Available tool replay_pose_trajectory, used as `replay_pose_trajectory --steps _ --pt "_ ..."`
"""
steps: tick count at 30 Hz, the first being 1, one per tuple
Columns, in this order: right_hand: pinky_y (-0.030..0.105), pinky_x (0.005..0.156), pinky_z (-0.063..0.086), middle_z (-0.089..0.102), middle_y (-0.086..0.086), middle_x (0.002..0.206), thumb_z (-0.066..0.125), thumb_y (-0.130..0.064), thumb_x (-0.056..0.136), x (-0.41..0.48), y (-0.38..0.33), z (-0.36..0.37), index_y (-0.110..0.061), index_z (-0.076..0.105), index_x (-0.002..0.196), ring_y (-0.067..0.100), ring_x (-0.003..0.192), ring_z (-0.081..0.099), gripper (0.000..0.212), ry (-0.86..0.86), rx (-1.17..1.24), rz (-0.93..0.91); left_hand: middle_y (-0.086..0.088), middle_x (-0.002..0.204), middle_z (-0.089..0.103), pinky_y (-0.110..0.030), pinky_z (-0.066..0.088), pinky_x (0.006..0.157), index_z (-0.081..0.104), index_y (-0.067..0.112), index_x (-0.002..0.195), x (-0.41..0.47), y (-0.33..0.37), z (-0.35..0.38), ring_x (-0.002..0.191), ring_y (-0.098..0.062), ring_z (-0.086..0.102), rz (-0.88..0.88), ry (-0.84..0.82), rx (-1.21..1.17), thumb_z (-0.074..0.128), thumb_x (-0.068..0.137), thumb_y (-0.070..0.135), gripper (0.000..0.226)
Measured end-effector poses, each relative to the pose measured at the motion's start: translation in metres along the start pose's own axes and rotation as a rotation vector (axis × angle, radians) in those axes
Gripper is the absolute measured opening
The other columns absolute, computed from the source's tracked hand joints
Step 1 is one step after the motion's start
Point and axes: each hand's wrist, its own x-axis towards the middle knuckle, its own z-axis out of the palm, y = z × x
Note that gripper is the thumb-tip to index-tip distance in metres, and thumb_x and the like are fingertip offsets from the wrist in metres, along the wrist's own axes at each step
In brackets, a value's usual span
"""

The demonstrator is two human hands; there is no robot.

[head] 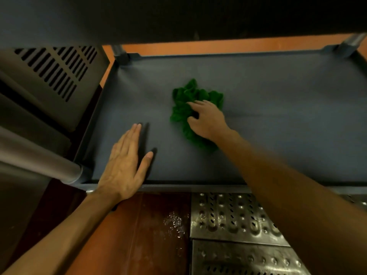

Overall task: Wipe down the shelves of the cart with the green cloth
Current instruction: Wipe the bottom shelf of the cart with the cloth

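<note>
The crumpled green cloth (186,104) lies near the middle of the cart's lower grey shelf (278,116). My right hand (206,120) lies on top of the cloth, fingers spread and bent into its folds, thumb against its near side. My left hand (125,161) rests flat on the shelf to the left of the cloth, fingers straight and together, thumb spread, holding nothing. The cloth's lower part is hidden under my right hand.
The upper shelf (178,14) overhangs the top of the view. Cart posts stand at the near left (39,161), far left (119,52) and far right (351,44). A vented metal cabinet (55,72) sits left. A metal floor grate (238,225) and wet red floor (151,225) lie below.
</note>
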Motion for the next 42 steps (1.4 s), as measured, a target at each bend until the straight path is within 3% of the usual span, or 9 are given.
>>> replay_pose_trajectory --steps 9,15,20,24,29,34,37,39,42 --pt "0.041 0.116 0.017 0.016 -0.016 0.162 0.057 -0.031 0.09 -0.059 -0.027 -0.001 -0.039 0.026 0.152 0.01 0.15 0.001 0.071 -0.346 0.077 -0.25 -0.004 0.166 0.012 -0.044 0.022 0.121 0.022 0.025 0.157 0.008 0.01 -0.008 0.15 -0.028 0.019 0.083 0.001 0.011 0.069 0.087 0.028 0.084" --pt "0.04 0.12 0.015 0.015 -0.001 0.163 0.066 -0.071 0.071 -0.127 0.0 -0.014 -0.033 0.046 0.136 0.02 0.151 0.007 0.078 -0.041 0.079 -0.38 -0.012 0.15 0.044 -0.048 0.038 0.112 0.044 0.015 0.148 0.024 0.039 -0.008 0.136 -0.034 0.043 0.298 -0.076 0.186 0.068 0.089 0.017 0.064" --pt "0.049 0.105 0.04 0.049 0.003 0.141 0.073 -0.046 0.082 -0.15 0.028 -0.028 -0.023 0.066 0.109 0.024 0.133 0.041 0.036 0.074 -0.033 -0.444 -0.02 0.147 0.048 -0.051 0.05 0.097 0.058 0.013 0.139 0.021 0.039 -0.013 0.126 -0.042 0.054 0.297 0.025 0.283 0.062 0.096 0.022 0.044" --pt "0.046 0.098 0.044 0.059 0.004 0.13 0.072 -0.032 0.088 -0.15 0.031 -0.031 -0.016 0.076 0.101 0.026 0.123 0.049 0.02 0.184 -0.04 -0.461 -0.021 0.144 0.052 -0.051 0.054 0.086 0.07 0.008 0.122 0.02 0.045 -0.018 0.117 -0.044 0.06 0.311 0.046 0.327 0.072 0.09 0.016 0.033" --pt "0.024 0.09 0.052 0.074 0.001 0.1 0.077 -0.014 0.083 -0.142 0.022 -0.059 -0.016 0.077 0.088 0.009 0.095 0.066 0.006 0.447 0.449 -0.315 -0.011 0.134 0.062 -0.042 0.056 0.076 0.073 0.005 0.094 0.014 0.054 -0.035 0.106 -0.035 0.066 0.233 0.115 0.279 0.067 0.09 0.012 0.01" --pt "0.024 0.09 0.054 0.073 -0.011 0.105 0.069 -0.013 0.09 -0.144 0.002 -0.091 -0.029 0.063 0.077 0.008 0.101 0.068 0.021 0.353 0.776 -0.24 -0.001 0.12 0.065 -0.042 0.053 0.088 0.063 0.016 0.119 0.008 0.072 -0.046 0.111 -0.023 0.061 0.139 0.06 0.006 0.058 0.093 0.043 0.038" --pt "0.017 0.095 0.048 0.069 -0.007 0.114 0.064 -0.021 0.093 -0.149 -0.018 -0.106 -0.025 0.054 0.079 0.002 0.112 0.061 0.018 0.37 0.558 -0.306 0.003 0.135 0.06 -0.036 0.051 0.098 0.043 0.023 0.145 0.004 0.107 -0.038 0.121 -0.016 0.058 0.065 -0.074 -0.089 0.056 0.078 0.075 0.085" --pt "0.01 0.083 0.048 0.07 -0.005 0.099 0.063 -0.026 0.094 -0.152 -0.032 -0.115 -0.021 0.053 0.083 0.0 0.098 0.064 0.016 0.409 0.395 -0.378 0.005 0.136 0.06 -0.036 0.051 0.099 0.029 0.027 0.151 0.004 0.13 -0.029 0.12 -0.017 0.058 -0.011 -0.083 -0.163 0.055 0.066 0.089 0.108" --pt "0.019 0.064 0.049 0.063 -0.008 0.079 0.062 -0.029 0.095 -0.16 -0.049 -0.125 -0.02 0.052 0.086 0.008 0.077 0.063 0.016 0.409 0.283 -0.478 0.011 0.115 0.066 -0.037 0.057 0.086 0.028 0.034 0.144 0.011 0.153 -0.022 0.102 -0.014 0.065 -0.131 -0.056 -0.305 0.059 0.061 0.089 0.104"
